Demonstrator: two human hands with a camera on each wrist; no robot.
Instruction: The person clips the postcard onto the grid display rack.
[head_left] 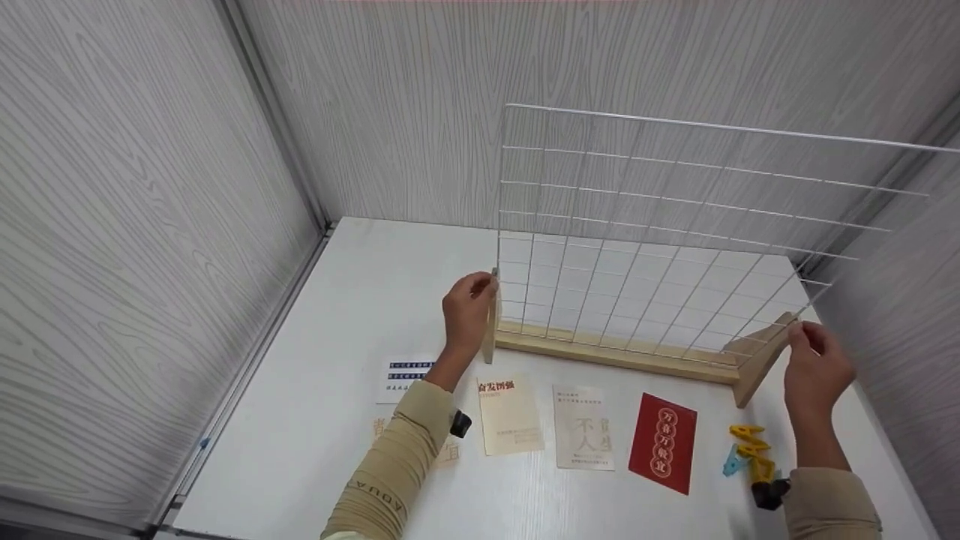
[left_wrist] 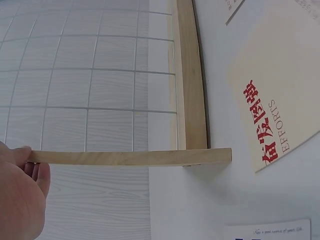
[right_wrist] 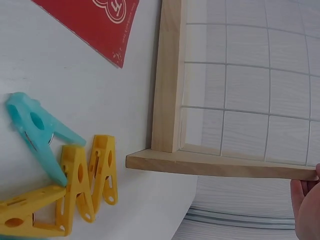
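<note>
A white wire grid panel (head_left: 712, 126) stands upright in a wooden stand (head_left: 615, 355) that has a bar along the bottom and a side piece at each end. My left hand (head_left: 465, 315) pinches the upper end of the left side piece (left_wrist: 125, 158) between thumb and fingers. At the other end, my right hand (head_left: 819, 367) grips the top of the right side piece (right_wrist: 220, 166). Only part of that hand shows in the right wrist view, at the right edge. The stand's base sits on the white table.
In front of the stand lie a cream card (head_left: 511, 420), a pale grey card (head_left: 583, 431), a red card (head_left: 664, 444) and a blue-lettered card (head_left: 401, 382). My left arm partly covers another card (head_left: 450, 455). Yellow clothespins (right_wrist: 102, 167) and a teal clothespin (right_wrist: 35, 130) lie at the right.
</note>
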